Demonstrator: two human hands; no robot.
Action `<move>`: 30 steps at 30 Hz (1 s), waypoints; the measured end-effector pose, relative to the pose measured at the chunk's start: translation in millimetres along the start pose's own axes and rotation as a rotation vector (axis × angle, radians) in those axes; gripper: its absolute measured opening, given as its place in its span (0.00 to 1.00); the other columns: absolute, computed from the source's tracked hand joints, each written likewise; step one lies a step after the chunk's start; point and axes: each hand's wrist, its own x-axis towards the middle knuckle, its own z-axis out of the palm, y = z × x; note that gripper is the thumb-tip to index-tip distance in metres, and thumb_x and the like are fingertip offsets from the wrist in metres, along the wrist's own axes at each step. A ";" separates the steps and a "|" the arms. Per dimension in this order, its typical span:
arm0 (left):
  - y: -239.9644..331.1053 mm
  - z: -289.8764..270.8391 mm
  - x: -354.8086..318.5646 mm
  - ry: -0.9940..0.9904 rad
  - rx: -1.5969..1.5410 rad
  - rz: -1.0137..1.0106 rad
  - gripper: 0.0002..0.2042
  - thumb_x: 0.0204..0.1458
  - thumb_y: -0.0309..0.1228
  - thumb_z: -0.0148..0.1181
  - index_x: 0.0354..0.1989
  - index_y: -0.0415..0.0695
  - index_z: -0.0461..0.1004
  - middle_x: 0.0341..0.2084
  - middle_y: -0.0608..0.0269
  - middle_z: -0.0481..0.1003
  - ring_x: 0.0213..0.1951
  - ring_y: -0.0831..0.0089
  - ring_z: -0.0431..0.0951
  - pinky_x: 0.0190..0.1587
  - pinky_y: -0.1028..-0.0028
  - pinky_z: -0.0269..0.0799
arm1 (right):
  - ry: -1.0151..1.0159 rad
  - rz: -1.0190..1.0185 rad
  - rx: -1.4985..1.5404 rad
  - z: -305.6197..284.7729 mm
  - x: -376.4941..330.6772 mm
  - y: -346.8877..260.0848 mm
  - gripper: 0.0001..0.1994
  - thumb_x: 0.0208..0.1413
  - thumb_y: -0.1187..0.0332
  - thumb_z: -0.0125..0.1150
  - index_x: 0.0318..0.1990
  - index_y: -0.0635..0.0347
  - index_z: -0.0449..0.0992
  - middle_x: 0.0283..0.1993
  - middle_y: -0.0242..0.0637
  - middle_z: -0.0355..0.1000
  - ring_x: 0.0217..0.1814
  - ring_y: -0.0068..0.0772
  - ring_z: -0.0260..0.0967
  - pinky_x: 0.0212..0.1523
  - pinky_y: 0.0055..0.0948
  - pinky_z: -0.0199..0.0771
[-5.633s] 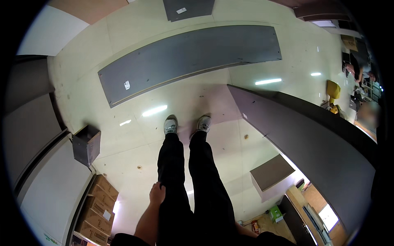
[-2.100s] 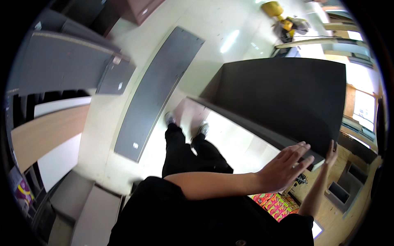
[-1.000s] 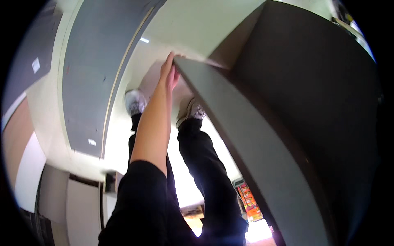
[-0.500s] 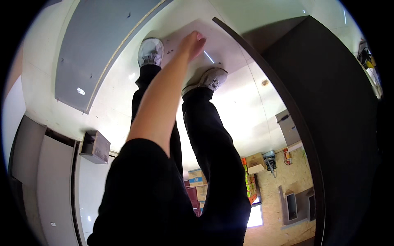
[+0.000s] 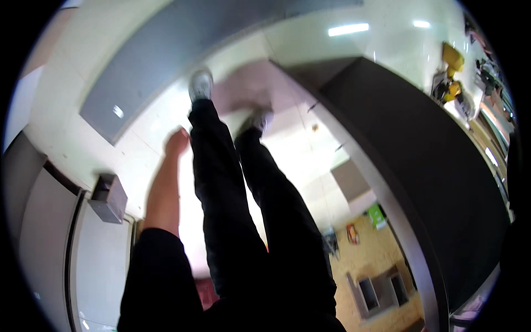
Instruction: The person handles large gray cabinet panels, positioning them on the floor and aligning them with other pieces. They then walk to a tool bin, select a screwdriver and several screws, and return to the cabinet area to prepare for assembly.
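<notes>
My left hand [image 5: 177,141] hangs beside my left leg, over the pale floor. It is slightly blurred; its fingers look curled in, and nothing shows in them. A large flat grey panel [image 5: 149,61] with a small white label lies ahead of it. My right hand is out of view. Along my right side runs a big dark panelled piece, like a cabinet carcass [image 5: 415,160], with a lighter long edge facing me. Whether my right hand touches it cannot be seen.
A small grey open box [image 5: 108,199] sits on the left, near large pale panels [image 5: 44,221]. Right of my legs are a brown box-like piece [image 5: 352,180] and a grey frame with openings [image 5: 379,293] on wood-coloured board. Yellow-and-black equipment [image 5: 452,83] lies far right.
My left hand has swung back and left, from ahead between my shoes to beside my left leg. My view has shifted, showing more equipment at the far right. My feet have changed position.
</notes>
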 end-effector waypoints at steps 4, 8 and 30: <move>78.6 -39.5 -111.6 -0.074 -0.279 0.202 0.11 0.50 0.37 0.51 0.30 0.42 0.74 0.34 0.47 0.77 0.41 0.51 0.76 0.44 0.56 0.70 | 0.119 -0.041 0.163 -70.8 -5.5 19.8 0.22 0.63 0.63 0.43 0.64 0.58 0.60 0.64 0.47 0.58 0.65 0.40 0.56 0.63 0.31 0.55; 136.5 -96.6 -203.5 -0.042 -0.338 0.427 0.10 0.49 0.37 0.55 0.34 0.45 0.75 0.32 0.51 0.77 0.39 0.53 0.77 0.43 0.59 0.71 | 0.200 -0.148 0.311 -115.0 -1.5 38.2 0.22 0.63 0.63 0.43 0.64 0.58 0.60 0.64 0.48 0.58 0.66 0.40 0.56 0.64 0.31 0.55; 85.0 -441.1 -330.2 0.185 0.100 0.157 0.12 0.48 0.36 0.52 0.35 0.42 0.75 0.29 0.51 0.77 0.33 0.55 0.78 0.37 0.62 0.72 | 0.559 0.206 0.471 -71.3 -88.6 -170.0 0.20 0.60 0.63 0.53 0.58 0.60 0.68 0.58 0.42 0.68 0.59 0.34 0.65 0.60 0.30 0.61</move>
